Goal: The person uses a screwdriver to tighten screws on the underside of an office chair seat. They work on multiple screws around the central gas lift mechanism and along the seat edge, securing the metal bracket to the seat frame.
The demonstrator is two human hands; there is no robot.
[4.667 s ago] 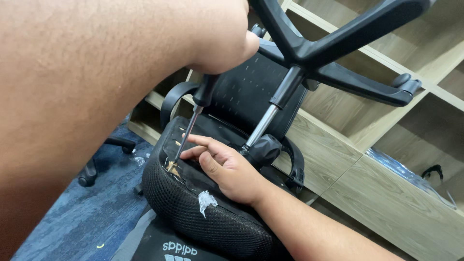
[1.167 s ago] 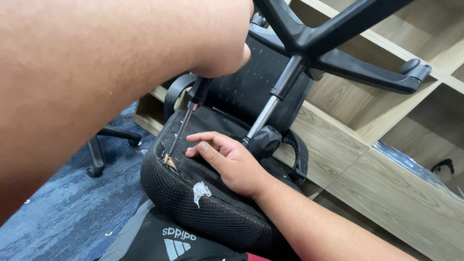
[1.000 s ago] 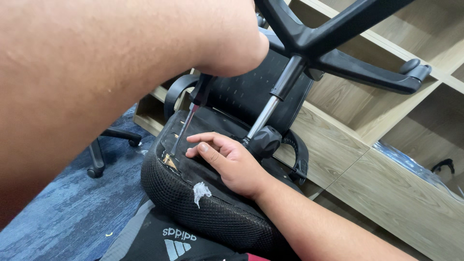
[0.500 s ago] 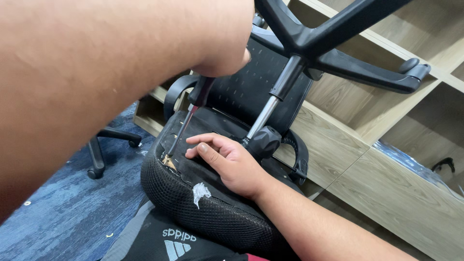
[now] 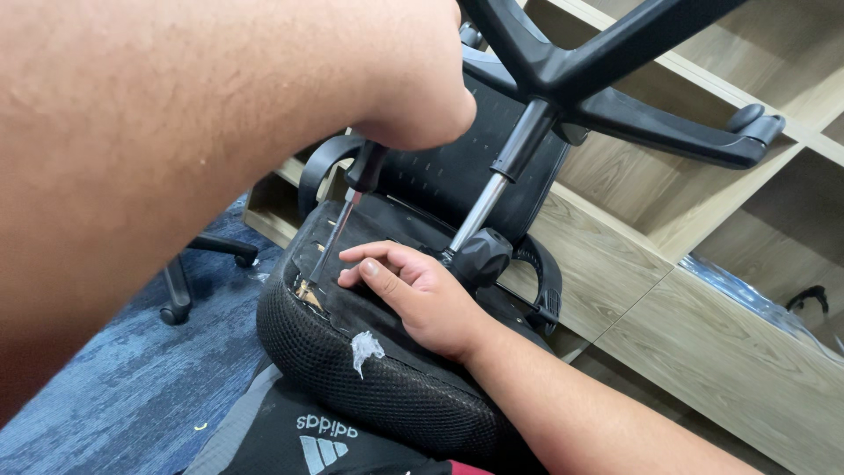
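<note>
Upturned office chair (image 5: 413, 290) lying across the lap, seat underside facing up, and the screwdriver (image 5: 338, 230) is down on it right now: its tip sits at the near-left edge of the seat base, at a pale, chipped-looking spot just inside the black mesh rim (image 5: 352, 378). The left hand (image 5: 413, 97), above the seat, is closed around the screwdriver's dark handle, though the forearm blocks most of that grip. The right hand (image 5: 418, 295) lies flat on the seat base just right of the tip, fingers spread and holding nothing, bracing the chair. Judging by this, the work at that edge is in mid-go, not finished; the tool is engaged and nothing lies loose beside it. The gas cylinder (image 5: 497, 189) and star base (image 5: 615, 79) rise behind the right hand, fully attached. Hard to call: what the tip actually bites on, a screw or a staple, is too small to tell. The huge forearm hides everything left of the seat but a strip of blue carpet (image 5: 114, 405).
</note>
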